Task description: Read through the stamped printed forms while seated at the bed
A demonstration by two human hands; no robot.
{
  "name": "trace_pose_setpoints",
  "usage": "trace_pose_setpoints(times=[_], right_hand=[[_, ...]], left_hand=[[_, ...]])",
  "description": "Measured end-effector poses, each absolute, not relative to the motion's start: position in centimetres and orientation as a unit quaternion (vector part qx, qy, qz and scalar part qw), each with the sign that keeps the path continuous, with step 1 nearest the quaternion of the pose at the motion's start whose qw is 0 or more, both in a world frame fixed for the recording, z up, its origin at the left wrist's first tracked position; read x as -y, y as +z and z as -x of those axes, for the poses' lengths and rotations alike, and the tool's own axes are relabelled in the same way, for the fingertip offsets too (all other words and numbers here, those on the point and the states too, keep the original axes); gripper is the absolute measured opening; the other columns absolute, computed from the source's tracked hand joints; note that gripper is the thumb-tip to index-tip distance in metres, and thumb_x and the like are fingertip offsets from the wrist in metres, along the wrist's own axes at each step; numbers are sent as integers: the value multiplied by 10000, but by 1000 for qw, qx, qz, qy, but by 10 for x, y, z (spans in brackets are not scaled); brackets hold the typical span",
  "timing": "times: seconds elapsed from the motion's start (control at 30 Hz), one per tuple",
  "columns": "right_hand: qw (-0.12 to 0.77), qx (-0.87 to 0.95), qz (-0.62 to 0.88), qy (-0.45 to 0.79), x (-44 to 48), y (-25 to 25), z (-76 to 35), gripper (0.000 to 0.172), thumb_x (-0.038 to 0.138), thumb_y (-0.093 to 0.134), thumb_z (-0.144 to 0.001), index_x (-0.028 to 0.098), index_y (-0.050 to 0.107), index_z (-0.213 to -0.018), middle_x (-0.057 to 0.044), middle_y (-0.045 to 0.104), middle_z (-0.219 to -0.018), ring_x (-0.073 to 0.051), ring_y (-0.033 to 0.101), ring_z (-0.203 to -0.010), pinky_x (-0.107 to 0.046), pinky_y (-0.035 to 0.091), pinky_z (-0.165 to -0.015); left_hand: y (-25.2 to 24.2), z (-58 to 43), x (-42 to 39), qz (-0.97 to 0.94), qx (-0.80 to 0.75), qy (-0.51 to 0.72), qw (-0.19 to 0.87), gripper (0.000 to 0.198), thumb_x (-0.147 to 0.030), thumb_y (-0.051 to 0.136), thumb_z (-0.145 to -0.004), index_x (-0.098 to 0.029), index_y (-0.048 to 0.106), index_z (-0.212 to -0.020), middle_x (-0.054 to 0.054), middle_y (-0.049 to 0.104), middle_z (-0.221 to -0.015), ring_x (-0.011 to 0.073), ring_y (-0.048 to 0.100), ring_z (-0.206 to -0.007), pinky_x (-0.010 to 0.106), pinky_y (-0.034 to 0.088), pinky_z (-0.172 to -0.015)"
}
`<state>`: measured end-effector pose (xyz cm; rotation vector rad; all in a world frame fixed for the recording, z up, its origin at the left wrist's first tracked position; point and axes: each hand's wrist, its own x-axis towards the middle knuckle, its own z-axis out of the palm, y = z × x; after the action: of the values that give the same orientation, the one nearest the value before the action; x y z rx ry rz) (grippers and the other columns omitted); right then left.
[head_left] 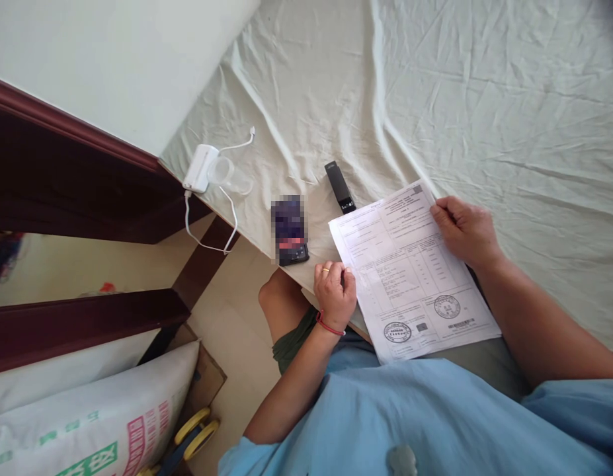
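Observation:
A printed form (pixel 410 277) with two round ink stamps lies tilted over my lap and the bed's edge; it looks like more than one sheet. My right hand (pixel 465 230) pinches its upper right edge, thumb on top. At its left edge is my left hand (pixel 334 291), fingers curled and thumb against the paper; the fingertips are hidden. A black stapler-like object (pixel 339 185) lies just beyond the form's top edge. Left of it, a phone (pixel 291 230) with a blurred screen rests close to the bed's edge, near my left hand.
A white charger-like box (pixel 201 168) with a cable and a clear plastic cup (pixel 229 175) sit at the bed's corner. The pale sheet (pixel 465 99) is wrinkled. Below left are a dark red wooden frame (pixel 88 327), a printed white sack (pixel 98 410) and yellow rings (pixel 200 433).

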<state>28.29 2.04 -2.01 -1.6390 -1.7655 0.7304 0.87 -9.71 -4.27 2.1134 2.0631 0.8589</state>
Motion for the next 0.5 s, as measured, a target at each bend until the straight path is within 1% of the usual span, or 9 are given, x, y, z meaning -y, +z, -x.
trace_pose_setpoints(times=[0.27, 0.5], right_hand=[[290, 671, 629, 264, -20, -21, -284, 179, 383, 565, -988, 274, 641, -868, -24, 655, -697, -233, 614, -665, -390, 431, -691], [287, 667, 636, 263, -19, -18, -282, 171, 375, 561, -985, 272, 638, -874, -24, 664, -704, -233, 619, -672, -387, 425, -687]], left_hand=[[-42, -10, 98, -678, -679, 279, 45, 265, -208, 491, -1017, -256, 477, -757, 48, 577, -761, 242, 492, -795, 379, 394, -778], [-43, -10, 97, -683, -673, 281, 31, 267, -194, 493, -1015, -262, 456, -760, 43, 575, -751, 246, 484, -792, 381, 388, -783]])
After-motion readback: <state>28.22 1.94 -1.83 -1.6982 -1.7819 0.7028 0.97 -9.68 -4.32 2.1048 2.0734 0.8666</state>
